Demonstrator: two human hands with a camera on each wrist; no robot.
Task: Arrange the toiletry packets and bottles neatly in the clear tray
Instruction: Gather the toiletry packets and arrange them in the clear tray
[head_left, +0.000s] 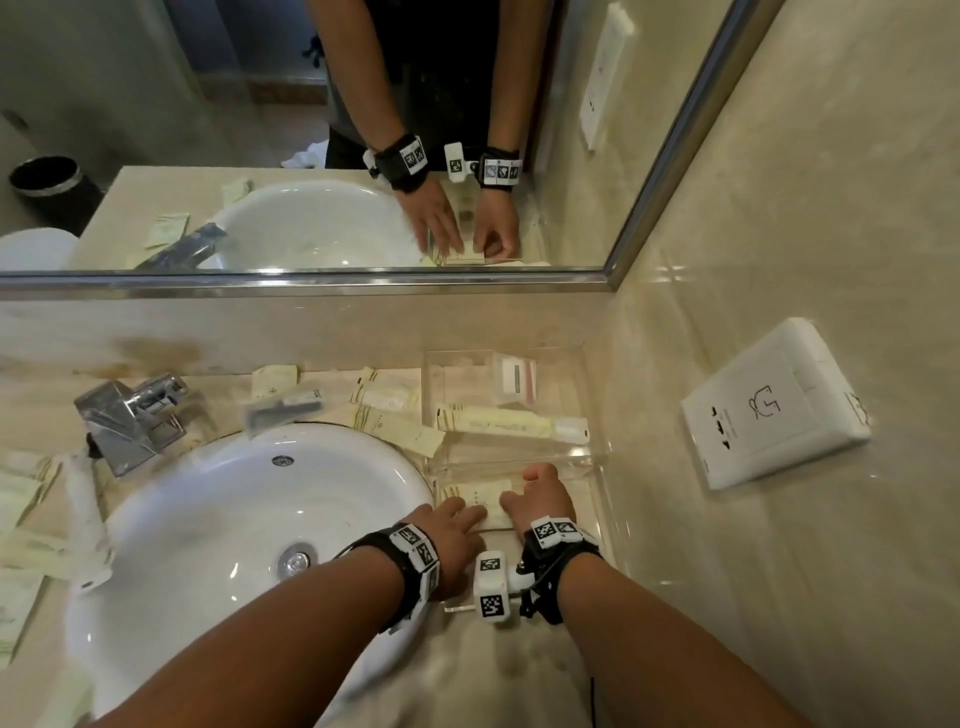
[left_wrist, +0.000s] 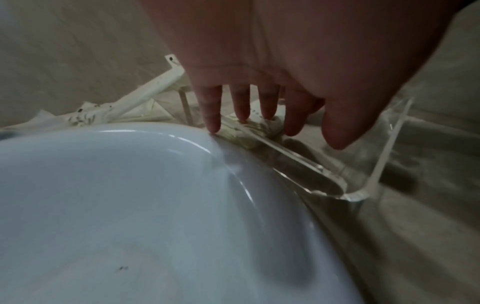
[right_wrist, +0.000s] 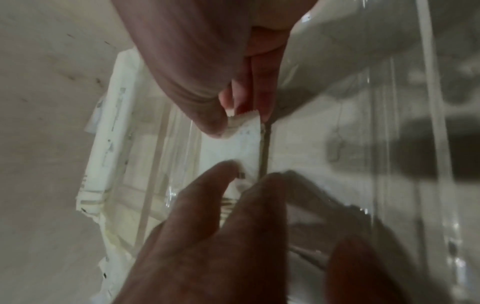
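Observation:
The clear tray (head_left: 594, 453) stands on the counter between the basin and the right wall. In its near compartment lies a cream packet (head_left: 482, 497), and both hands are on it. My left hand (head_left: 462, 512) lays straight fingers on the packet's left end; in the left wrist view these fingertips (left_wrist: 269, 115) press down on cream packets (left_wrist: 262, 126) just inside the tray's wall (left_wrist: 355, 195). My right hand (head_left: 537, 491) pinches the packet's serrated end (right_wrist: 245, 127) between thumb and fingers. The far compartment holds a long cream packet (head_left: 514, 423) and a white sachet with a red stripe (head_left: 517, 382).
A white basin (head_left: 249, 525) and a chrome faucet (head_left: 132, 415) sit to the left. Loose cream packets (head_left: 392, 408) lie beside the tray, with more at the far left (head_left: 31, 525). A white socket plate (head_left: 774, 410) is on the right wall, and a mirror is behind.

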